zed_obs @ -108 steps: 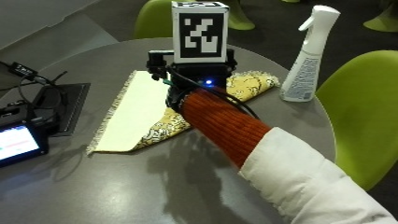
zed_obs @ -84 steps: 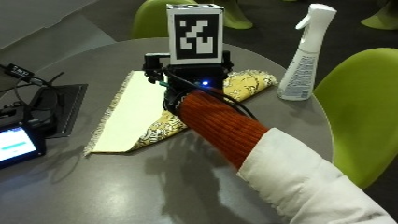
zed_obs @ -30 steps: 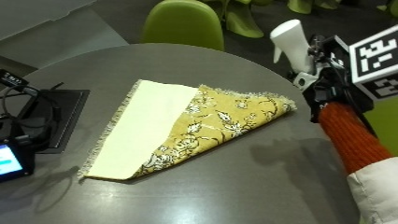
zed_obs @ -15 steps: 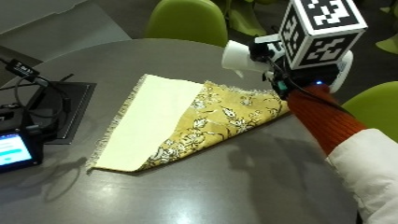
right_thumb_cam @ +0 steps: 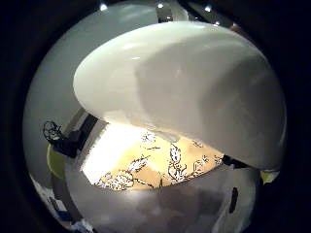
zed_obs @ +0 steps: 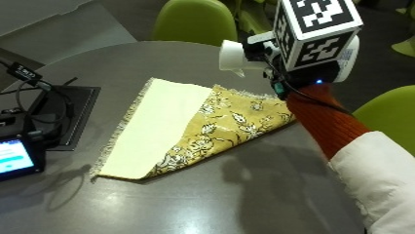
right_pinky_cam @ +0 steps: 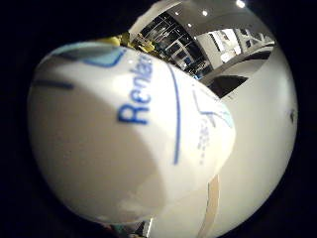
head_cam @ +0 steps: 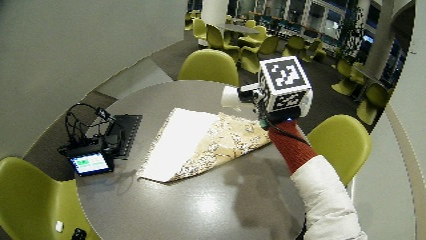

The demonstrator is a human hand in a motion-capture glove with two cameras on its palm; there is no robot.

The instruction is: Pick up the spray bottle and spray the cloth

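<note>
**Bottle airborne over cloth edge — aim risk**

Right hand (zed_obs: 285,80) is carrying the white spray bottle (zed_obs: 243,56) above the grey round table (zed_obs: 259,195), nozzle pointing toward the cloth (zed_obs: 195,126). Fingers mostly hidden in the outside view; both palm views are filling with bottle body (right_thumb_cam: 194,82), so probably wrapped round it, can't confirm trigger finger. Cloth is lying flat w/ one corner folded over, cream backing showing.

Risks, imo:
- nozzle is sitting near the cloth's far edge, so mist may be drifting onto bare table
- tablet (zed_obs: 13,158) + cables at table's other side: overspray reaching electronics
- bottle tilting, grip may be slipping during trigger pull
</note>
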